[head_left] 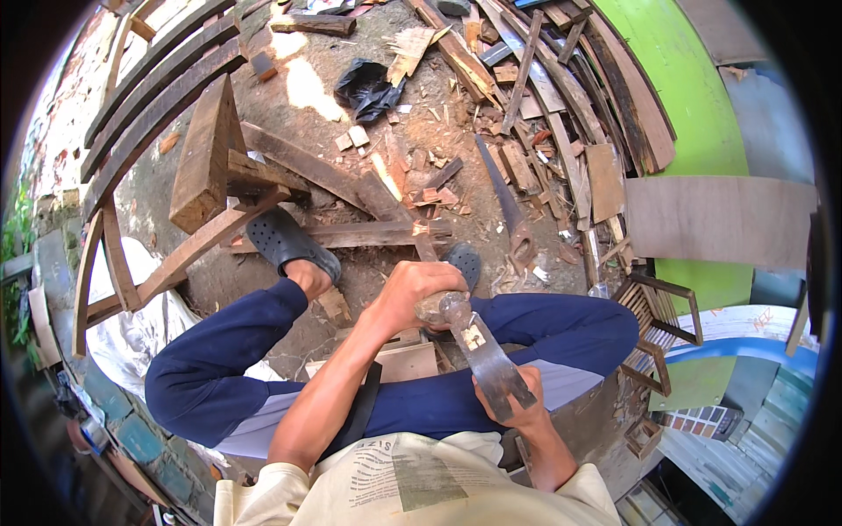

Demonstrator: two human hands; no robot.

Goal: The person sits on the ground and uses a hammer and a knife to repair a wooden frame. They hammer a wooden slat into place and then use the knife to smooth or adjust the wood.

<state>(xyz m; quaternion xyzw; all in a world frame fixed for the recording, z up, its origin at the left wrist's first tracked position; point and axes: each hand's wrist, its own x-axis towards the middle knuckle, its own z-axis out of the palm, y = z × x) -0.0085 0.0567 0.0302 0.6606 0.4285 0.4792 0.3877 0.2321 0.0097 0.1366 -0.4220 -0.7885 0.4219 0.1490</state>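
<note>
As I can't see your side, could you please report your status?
Right hand gripping hammer. Left hand closed on wooden piece, partly hidden behind hammer. Handsaw and wood scraps on ground ahead, apart from both hands.

Beams (351, 235) block fwd L hand (417, 294); room abv lap (430, 408).

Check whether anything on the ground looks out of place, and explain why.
Yes: a hand saw lies loose among scattered wood scraps, near the right clog, rather than put away. Farther ahead, a crumpled black plastic bag also looks like stray litter.
</note>
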